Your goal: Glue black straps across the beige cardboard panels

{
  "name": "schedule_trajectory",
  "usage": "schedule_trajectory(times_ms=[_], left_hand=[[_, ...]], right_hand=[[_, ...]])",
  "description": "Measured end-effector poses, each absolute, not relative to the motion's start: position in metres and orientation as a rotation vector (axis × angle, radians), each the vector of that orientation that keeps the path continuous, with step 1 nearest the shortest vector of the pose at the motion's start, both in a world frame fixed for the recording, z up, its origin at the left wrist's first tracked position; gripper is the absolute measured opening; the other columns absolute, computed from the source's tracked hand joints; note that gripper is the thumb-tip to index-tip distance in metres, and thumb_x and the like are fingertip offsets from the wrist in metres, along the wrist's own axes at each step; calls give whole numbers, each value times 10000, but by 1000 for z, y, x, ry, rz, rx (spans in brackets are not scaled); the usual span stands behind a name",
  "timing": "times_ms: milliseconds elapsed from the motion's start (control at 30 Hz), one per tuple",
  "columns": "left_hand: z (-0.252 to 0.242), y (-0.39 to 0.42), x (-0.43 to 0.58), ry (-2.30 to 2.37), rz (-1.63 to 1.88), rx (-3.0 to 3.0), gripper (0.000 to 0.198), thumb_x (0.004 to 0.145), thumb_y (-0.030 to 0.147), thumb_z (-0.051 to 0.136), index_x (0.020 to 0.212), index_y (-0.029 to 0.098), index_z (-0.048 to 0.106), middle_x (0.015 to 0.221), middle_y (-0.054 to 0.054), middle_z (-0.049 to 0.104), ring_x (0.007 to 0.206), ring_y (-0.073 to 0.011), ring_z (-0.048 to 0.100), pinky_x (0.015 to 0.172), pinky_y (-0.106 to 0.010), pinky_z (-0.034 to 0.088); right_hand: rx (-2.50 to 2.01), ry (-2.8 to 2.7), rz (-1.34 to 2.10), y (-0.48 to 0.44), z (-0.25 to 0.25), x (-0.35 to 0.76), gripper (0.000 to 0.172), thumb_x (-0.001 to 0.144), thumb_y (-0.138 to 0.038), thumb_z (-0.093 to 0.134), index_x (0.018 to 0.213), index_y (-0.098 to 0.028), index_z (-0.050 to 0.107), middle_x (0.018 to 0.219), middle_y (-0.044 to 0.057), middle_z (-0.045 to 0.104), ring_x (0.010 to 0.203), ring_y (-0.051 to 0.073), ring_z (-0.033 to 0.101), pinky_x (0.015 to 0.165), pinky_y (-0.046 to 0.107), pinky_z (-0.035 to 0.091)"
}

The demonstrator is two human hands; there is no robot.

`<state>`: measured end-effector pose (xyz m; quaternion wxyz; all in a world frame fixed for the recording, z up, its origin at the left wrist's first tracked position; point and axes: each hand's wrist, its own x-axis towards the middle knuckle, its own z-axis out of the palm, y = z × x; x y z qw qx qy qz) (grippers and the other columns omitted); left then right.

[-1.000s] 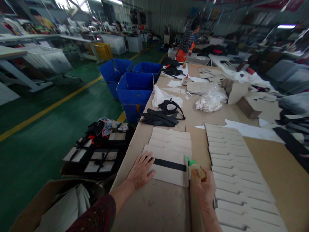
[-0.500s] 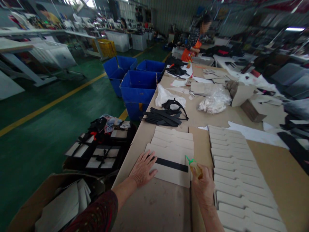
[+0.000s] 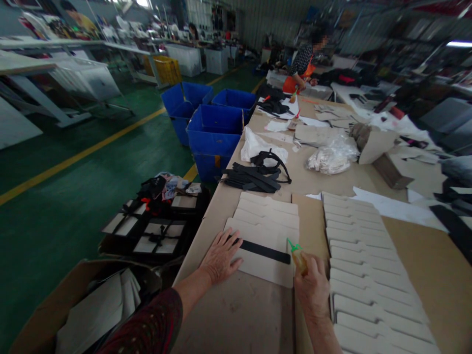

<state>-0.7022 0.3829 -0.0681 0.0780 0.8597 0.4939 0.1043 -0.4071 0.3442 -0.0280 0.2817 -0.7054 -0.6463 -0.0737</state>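
My left hand (image 3: 221, 256) lies flat with fingers spread on the left edge of a grey-beige board (image 3: 258, 271), its fingertips at the left end of a black strip (image 3: 263, 250). The strip lies across the board. In my right hand (image 3: 312, 285) is a glue bottle (image 3: 299, 261) of amber colour with a green nozzle, tilted so the tip points up and left, just right of the board. More overlapping boards (image 3: 269, 209) lie behind this one.
Rows of overlapping boards (image 3: 368, 265) lie at the right. Black strips (image 3: 252, 178) and clear plastic bags (image 3: 334, 155) sit farther back. Blue bins (image 3: 216, 137) and a cardboard box (image 3: 70, 285) stand left of the table. A person (image 3: 302, 64) works at the far end.
The whole view has shifted slightly, moving the table and hands a little to the right in the picture. Both hands keep nearly the same pose.
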Motion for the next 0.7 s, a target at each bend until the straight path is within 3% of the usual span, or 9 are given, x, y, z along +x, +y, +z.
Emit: schedule_trajectory(times_ms=[167,433,700], left_hand=[[-70,383,-702,1487,290,2576,581,915,448,535,1446,231,442,1586,-67,350,1484,-328,196,1195,-539,201],[-71,383,-701,1488,295,2565,579,915,451,526,1446,234,443,1587,-72,345,1481,-332,203,1197,-548,190],[-67,382,-701,1481,317,2540,583,898,435,554,1439,243,453,1579,-71,359,1475,-318,228,1203,-539,180]], right_hand=[[-1878,-1727,-201,344,-27,-410,197,910,-227,495,1042,-202,639,1014,62,675,817,167,628,575,245,419],[-1867,-1718,-146,346,-35,-422,239,936,-317,484,1052,-206,660,1013,65,693,838,179,649,633,258,453],[-1806,-1741,-128,352,-43,-448,252,931,-289,496,1107,-208,657,1067,64,684,887,174,646,652,248,451]])
